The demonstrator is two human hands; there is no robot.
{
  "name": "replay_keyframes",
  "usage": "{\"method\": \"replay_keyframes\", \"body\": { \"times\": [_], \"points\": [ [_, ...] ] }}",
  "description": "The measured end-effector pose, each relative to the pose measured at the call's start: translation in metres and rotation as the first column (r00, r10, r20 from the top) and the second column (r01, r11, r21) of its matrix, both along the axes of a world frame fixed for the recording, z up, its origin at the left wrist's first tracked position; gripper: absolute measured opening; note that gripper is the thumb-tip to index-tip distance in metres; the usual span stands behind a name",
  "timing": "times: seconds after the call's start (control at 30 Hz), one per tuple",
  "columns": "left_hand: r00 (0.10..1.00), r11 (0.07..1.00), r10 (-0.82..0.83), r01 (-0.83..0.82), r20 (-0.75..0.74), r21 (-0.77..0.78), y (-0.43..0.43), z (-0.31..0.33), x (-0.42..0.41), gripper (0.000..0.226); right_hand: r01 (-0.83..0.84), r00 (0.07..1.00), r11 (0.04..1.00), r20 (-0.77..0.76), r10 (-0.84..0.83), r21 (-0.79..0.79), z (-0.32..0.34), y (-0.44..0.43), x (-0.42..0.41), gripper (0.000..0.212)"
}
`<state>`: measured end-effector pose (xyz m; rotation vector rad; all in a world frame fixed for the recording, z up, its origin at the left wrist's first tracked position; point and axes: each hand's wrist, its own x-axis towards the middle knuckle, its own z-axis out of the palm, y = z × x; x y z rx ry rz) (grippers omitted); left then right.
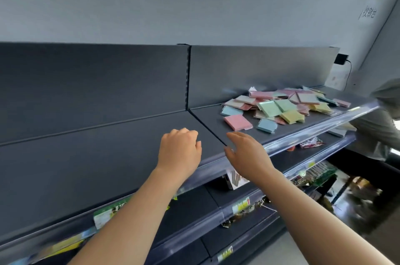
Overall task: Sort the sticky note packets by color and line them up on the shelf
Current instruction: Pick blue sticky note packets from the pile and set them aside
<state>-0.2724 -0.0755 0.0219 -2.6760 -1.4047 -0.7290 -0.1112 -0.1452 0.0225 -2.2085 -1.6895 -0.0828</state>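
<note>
Left hand (179, 150) curled on nothing, right hand (249, 154) spread, I hover at the shelf (108, 145) edge near the packets (281, 106), heaped unsorted rightward, bare stretch presumably for colour rows.

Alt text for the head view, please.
Two empty hands hover over a dark shelf, left hand curled, right hand open. To their right lies an unsorted pile of pink, green, yellow and blue sticky note packets.
</note>
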Motion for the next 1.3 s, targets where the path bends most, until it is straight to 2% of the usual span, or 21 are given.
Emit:
{"method": "replay_keyframes", "body": {
  "times": [0.33, 0.47, 0.67, 0.83, 1.1, 1.23, 1.3],
  "points": [
    [0.998, 0.993, -0.051, 0.046, -0.037, -0.112, 0.044, -0.003, 0.127, 0.033, 0.102, 0.994, 0.994, -0.023, -0.103, -0.033, -0.003, 0.028, 0.126, 0.031],
    [0.997, 0.985, -0.065, 0.056, -0.044, -0.165, 0.077, -0.006, 0.173, 0.027, 0.148, 0.988, 0.989, -0.052, -0.148, -0.010, -0.004, 0.055, 0.171, 0.032],
    [0.991, 0.955, -0.033, -0.006, -0.126, -0.297, 0.112, -0.009, 0.214, 0.033, 0.116, 0.992, 0.993, -0.051, -0.118, -0.035, -0.002, 0.091, 0.214, 0.035],
    [0.982, 0.916, 0.016, -0.090, -0.190, -0.391, 0.135, -0.016, 0.240, 0.017, 0.047, 0.996, 0.997, -0.069, -0.051, -0.062, -0.003, 0.129, 0.249, 0.037],
    [0.970, 0.862, 0.231, -0.239, -0.072, -0.446, 0.177, -0.017, 0.279, 0.047, -0.121, 0.989, 0.987, -0.097, 0.111, -0.105, -0.003, 0.205, 0.311, 0.029],
    [0.956, 0.827, 0.283, -0.281, -0.071, -0.487, 0.208, -0.012, 0.308, 0.058, -0.181, 0.975, 0.971, -0.155, 0.156, -0.158, 0.000, 0.235, 0.332, 0.025],
    [0.952, 0.810, 0.285, -0.302, -0.114, -0.503, 0.221, -0.012, 0.322, 0.061, -0.222, 0.969, 0.958, -0.154, 0.195, -0.182, -0.002, 0.245, 0.338, 0.030]
  ]
}}
